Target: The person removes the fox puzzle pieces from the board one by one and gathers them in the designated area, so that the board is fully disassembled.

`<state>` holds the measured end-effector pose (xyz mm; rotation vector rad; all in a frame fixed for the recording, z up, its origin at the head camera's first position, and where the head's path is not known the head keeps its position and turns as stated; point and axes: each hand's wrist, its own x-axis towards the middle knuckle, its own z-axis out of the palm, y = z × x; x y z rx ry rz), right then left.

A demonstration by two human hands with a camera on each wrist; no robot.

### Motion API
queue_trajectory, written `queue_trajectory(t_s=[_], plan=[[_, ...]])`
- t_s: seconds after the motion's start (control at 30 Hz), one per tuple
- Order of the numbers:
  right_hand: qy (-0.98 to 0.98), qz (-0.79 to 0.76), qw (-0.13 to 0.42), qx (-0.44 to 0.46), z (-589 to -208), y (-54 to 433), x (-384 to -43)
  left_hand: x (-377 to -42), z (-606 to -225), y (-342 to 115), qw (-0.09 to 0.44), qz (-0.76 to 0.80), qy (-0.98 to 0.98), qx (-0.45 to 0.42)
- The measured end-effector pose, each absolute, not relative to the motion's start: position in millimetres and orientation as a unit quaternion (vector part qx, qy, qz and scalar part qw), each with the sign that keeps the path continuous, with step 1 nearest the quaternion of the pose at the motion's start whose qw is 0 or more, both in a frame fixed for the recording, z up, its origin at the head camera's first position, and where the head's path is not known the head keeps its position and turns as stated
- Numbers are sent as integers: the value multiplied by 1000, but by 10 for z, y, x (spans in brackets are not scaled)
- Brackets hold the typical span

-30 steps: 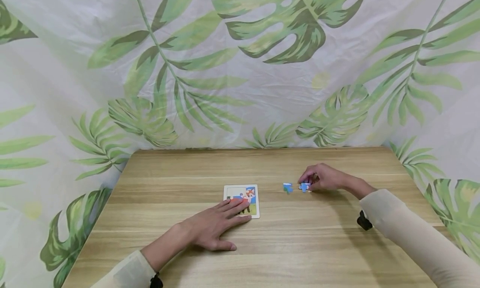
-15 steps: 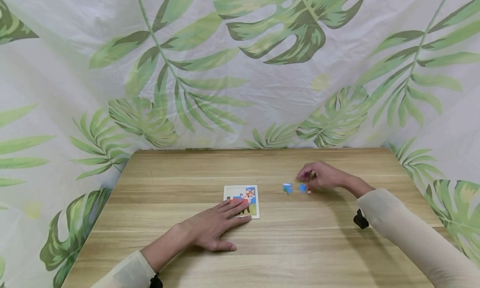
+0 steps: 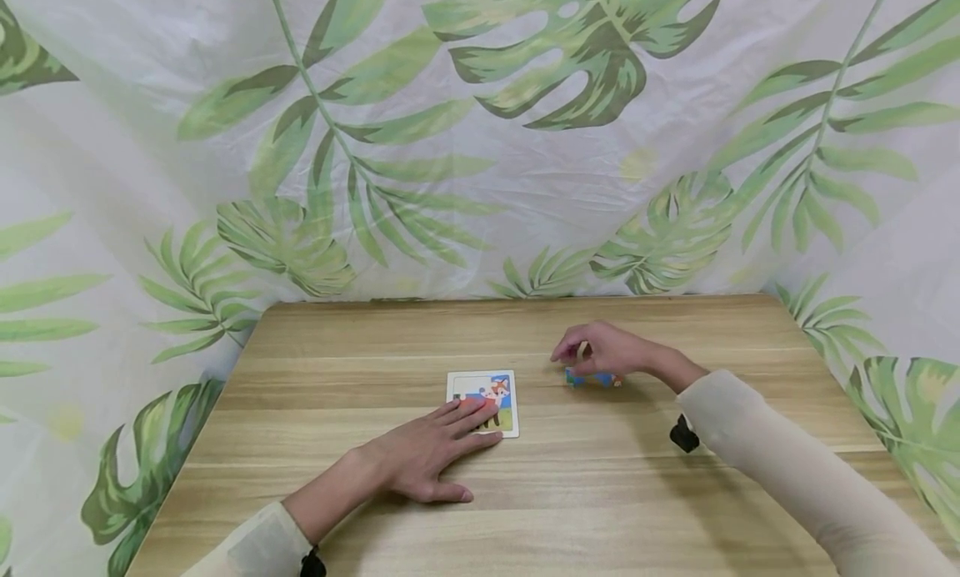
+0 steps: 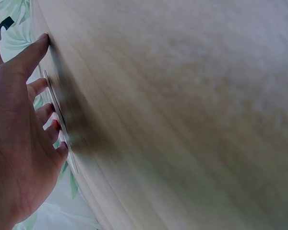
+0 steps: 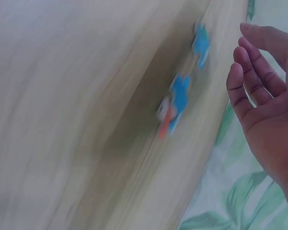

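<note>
A small square jigsaw board [image 3: 470,384] with a fox picture lies on the wooden table. My left hand [image 3: 423,460] rests over its lower part with fingers spread and straight, covering some of the picture. Pale bare backing shows at the board's upper left. Further right, two loose blue puzzle pieces lie on the table: one with orange and white [image 5: 178,98], the other mostly blue [image 5: 200,44]. My right hand [image 3: 609,350] hovers over them, fingers loosely bent and holding nothing, and partly hides them in the head view.
The wooden table [image 3: 360,335] reaches back to a leaf-print cloth [image 3: 420,143], which also hangs along both sides. A dark strap device [image 3: 684,435] sits beneath the right sleeve.
My right hand has let go of the orange-and-blue puzzle piece, leaving it on the table, and moved left over the other piece. The left hand stays on the jigsaw board.
</note>
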<state>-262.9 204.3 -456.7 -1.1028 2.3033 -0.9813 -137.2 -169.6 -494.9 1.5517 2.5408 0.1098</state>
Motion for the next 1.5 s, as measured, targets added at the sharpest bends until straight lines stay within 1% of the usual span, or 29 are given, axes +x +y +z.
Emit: queue_trajectory(t_s=[0.23, 0.4, 0.63, 0.83, 1.13, 1.5], plan=[[813, -333, 187, -440, -4568, 1730, -2667, -1389, -4925, -1694, 93, 34, 851, 516], [806, -327, 200, -451, -4539, 1525, -2658, -1383, -4929, -1696, 95, 35, 851, 515], [804, -293, 207, -475, -4630, 1300, -2726, -1366, -4918, -1696, 94, 41, 850, 517], [798, -276, 206, -494, -4654, 1150, -2749, -1374, -4910, -1690, 87, 33, 850, 518], [803, -255, 221, -491, -4655, 962, -2739, -1369, -4927, -1697, 83, 40, 849, 520], [806, -227, 219, -501, -4698, 857, -2777, -1369, -4959, -1695, 81, 39, 851, 517]])
